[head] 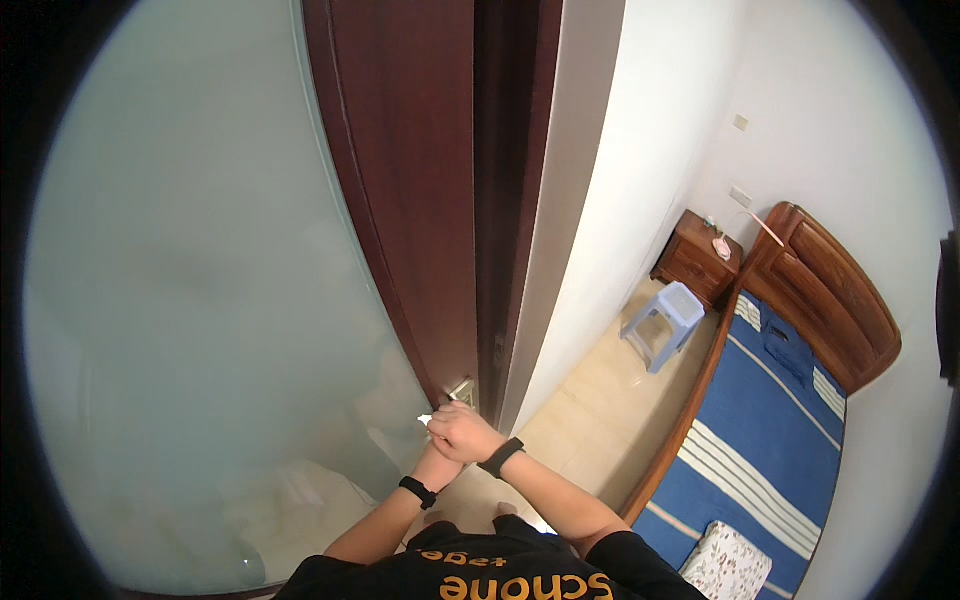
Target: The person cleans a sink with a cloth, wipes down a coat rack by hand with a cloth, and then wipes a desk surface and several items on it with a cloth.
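My right hand (466,433) has its fingers curled, just below the metal handle (463,390) of a dark reddish-brown wooden door (405,187). Under it, my left hand (438,466) is partly covered, its fingers hidden. The two hands overlap close to the door's lower visible end. A small bright white piece (424,420) shows beside the right hand's fingers. What it is, and which hand has it, I cannot tell. Whether either hand grips the lock hardware is hidden too. Each wrist wears a dark band.
A large frosted glass panel (195,262) adjoins the door at left. On the right are a white wall (637,150), a light blue plastic stool (664,322), a wooden nightstand (701,251) with a pink lamp (722,247), and a wooden bed (832,285) with a blue striped cover (772,420) and a floral pillow (726,561).
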Available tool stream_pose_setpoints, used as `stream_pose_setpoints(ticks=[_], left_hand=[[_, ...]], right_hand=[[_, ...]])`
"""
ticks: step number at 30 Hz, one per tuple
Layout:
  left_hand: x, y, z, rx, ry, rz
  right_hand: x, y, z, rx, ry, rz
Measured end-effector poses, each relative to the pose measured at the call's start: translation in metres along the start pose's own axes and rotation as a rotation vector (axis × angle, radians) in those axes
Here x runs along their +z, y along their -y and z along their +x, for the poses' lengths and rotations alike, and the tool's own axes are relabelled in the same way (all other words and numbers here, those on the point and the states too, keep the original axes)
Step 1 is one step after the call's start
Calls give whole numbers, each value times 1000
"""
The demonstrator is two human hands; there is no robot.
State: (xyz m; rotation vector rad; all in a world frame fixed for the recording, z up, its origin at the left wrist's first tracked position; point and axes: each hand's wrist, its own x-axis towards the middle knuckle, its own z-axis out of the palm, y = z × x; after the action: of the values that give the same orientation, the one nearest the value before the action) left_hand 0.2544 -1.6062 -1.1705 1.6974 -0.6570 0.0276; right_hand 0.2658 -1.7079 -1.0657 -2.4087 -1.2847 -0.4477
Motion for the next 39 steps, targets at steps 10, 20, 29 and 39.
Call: stream_pose_setpoints(ticks=[10,20,29,39], left_hand=[[32,50,-24,13,-186,86],[38,70,-35,46,-156,132],[22,20,-57,-46,-248,164],[-68,-28,-206,-341,-292,411]], right_hand=[[52,-18,-42,2,73,-10],[48,-2,-41,-10,67,4],[52,7,-42,-60,-22,11],[40,99,7,-32,52,-41]])
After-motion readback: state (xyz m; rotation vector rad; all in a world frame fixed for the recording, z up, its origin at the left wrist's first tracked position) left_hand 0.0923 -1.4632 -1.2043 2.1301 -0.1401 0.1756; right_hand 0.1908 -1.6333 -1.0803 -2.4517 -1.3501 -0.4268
